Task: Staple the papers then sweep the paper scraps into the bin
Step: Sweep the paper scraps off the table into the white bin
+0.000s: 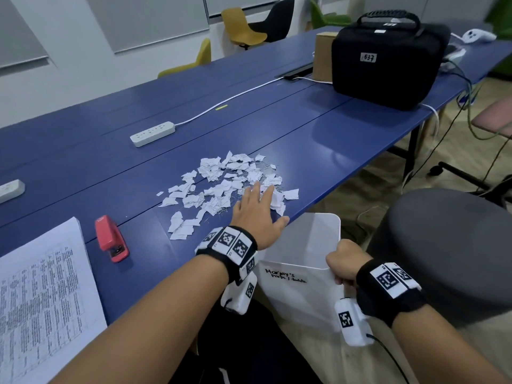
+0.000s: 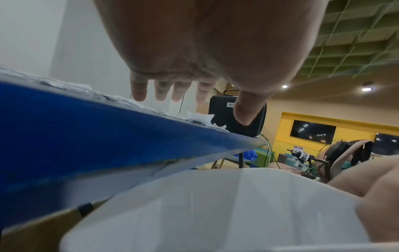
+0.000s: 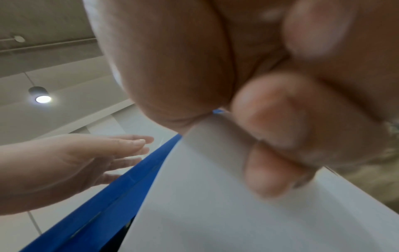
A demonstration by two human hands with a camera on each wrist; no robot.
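A heap of white paper scraps (image 1: pixel 221 187) lies on the blue table (image 1: pixel 304 139) near its front edge. My left hand (image 1: pixel 257 209) lies flat over the right part of the heap, fingers straight, thumb at the table edge. In the left wrist view the fingers (image 2: pixel 138 92) hover over the scraps (image 2: pixel 200 117). My right hand (image 1: pixel 346 263) grips the rim of a white bin (image 1: pixel 304 245), held just below the table edge; its fingers (image 3: pixel 274 162) curl over the bin's rim (image 3: pixel 218 136). A red stapler (image 1: pixel 110 238) and a stack of printed papers (image 1: pixel 41 286) sit at the left.
Two white power strips (image 1: pixel 152 133) (image 1: pixel 11 189) and a cable lie on the table. A black case (image 1: pixel 388 59) and a cardboard box (image 1: pixel 322 56) stand at the far right. A grey chair (image 1: pixel 448 245) is to the right of the bin.
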